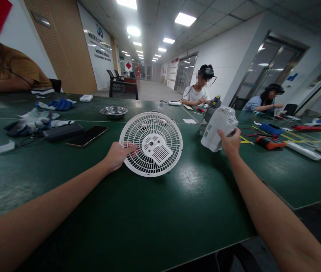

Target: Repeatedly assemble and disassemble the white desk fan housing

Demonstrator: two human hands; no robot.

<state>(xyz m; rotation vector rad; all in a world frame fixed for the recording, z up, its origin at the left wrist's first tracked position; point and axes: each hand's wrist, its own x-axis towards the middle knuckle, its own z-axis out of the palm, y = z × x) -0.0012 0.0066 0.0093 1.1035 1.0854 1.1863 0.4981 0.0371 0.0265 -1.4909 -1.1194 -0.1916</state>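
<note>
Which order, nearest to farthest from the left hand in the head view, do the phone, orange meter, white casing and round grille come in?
1. Round grille: in the left hand.
2. Phone: left, on the table.
3. White casing: right, in the right hand.
4. Orange meter: farther right, on the table.

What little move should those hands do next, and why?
Perhaps the right hand should move the white, vented plastic housing closer to the round, white plastic grille to compare them: the left hand holds the grille near its edge, the right grips the housing, and a gap separates the two.
</note>
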